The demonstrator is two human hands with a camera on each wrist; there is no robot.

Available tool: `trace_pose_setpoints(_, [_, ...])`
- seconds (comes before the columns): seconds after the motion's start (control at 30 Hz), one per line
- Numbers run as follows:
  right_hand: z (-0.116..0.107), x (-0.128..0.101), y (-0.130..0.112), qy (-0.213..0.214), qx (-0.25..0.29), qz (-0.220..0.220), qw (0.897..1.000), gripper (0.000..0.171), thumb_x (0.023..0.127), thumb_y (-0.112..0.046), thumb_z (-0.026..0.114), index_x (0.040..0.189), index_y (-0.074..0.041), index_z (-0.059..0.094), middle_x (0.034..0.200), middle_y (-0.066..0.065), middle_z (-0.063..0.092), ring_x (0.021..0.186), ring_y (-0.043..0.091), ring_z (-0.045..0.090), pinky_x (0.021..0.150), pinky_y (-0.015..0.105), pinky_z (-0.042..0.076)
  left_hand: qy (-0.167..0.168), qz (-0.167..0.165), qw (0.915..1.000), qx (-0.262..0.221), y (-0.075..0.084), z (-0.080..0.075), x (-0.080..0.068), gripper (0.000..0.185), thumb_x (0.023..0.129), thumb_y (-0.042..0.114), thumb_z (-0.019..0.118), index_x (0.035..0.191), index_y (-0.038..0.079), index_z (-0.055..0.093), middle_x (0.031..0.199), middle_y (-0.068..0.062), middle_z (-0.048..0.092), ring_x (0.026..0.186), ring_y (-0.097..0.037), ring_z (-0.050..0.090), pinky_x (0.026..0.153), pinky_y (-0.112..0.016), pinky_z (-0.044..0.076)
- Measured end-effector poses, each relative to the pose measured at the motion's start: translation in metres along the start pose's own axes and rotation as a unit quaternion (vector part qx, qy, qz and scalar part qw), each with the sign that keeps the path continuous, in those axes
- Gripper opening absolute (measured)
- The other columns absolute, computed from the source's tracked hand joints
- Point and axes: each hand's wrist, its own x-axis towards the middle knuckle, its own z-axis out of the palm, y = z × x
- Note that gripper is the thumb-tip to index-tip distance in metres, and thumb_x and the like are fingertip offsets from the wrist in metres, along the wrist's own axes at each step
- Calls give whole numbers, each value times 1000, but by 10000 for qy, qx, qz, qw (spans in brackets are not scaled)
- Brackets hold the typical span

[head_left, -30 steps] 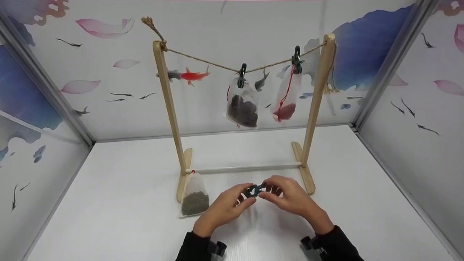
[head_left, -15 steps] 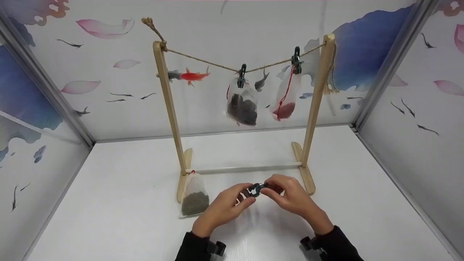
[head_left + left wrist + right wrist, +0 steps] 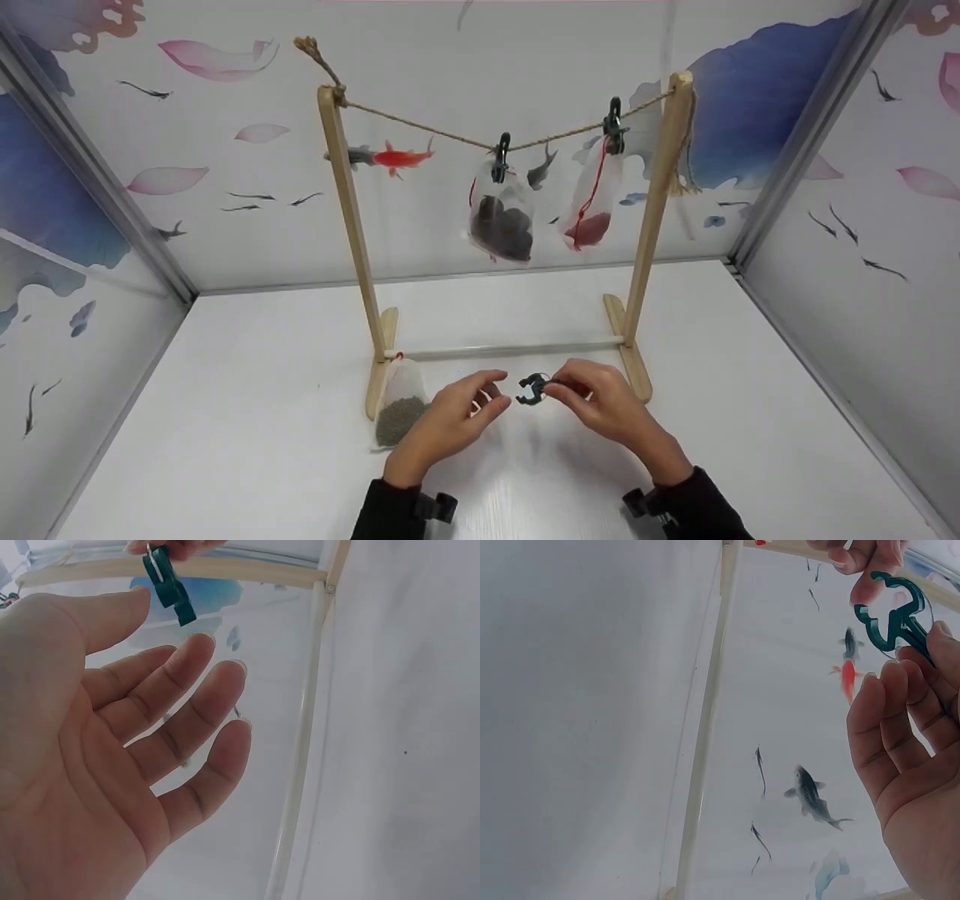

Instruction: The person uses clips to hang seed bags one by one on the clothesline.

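Right hand (image 3: 604, 405) pinches a dark green clothespin (image 3: 533, 388) above the counter (image 3: 262, 420); left hand (image 3: 450, 424), fingers spread, holds nothing.

Clip (image 3: 533, 389) between hands, before rack (image 3: 646, 225); pouch (image 3: 402, 405) left, against rack foot

left hand (image 3: 97, 742) spread, green clip (image 3: 168, 585) above

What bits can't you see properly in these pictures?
- Clip: its handle end is hidden under the right hand fingers in the right wrist view.
- Pouch on the table: the left hand covers one corner in the head view.
- Hanging bags: contents too small to name.
- Left wrist view: frame edge crops the clip's top.
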Motion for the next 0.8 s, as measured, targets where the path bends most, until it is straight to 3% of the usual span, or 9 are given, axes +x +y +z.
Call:
trace_pose_setpoints(0.43, [-3, 1, 1, 76, -94, -235, 9997, 9, 93, -11, 74, 86, -16, 72, 76, -11, 62, 62, 3, 52, 54, 17, 45, 1124, -98, 9926, 442, -15, -32, -13, 38, 104, 28, 61, 132, 2, 60, 102, -1, 67, 90, -16, 66, 80, -33, 56])
trace_pose_setpoints(0.63, [-4, 1, 1, 127, -86, -246, 9996, 9, 93, -10, 75, 85, -14, 72, 77, -12, 62, 62, 3, 52, 54, 16, 45, 1725, -492, 9825, 512, -22, -49, -21, 36, 102, 23, 64, 131, 2, 61, 101, -3, 67, 89, -19, 67, 77, -32, 56])
trace_pose_setpoints(0.8, [-4, 1, 0, 148, -110, -256, 9995, 11, 92, -10, 75, 86, -18, 71, 77, -12, 62, 62, 3, 52, 54, 16, 45, 2207, -1118, 9666, 673, -28, -59, -28, 35, 100, 19, 66, 130, 2, 62, 104, -6, 67, 91, -19, 67, 78, -36, 55])
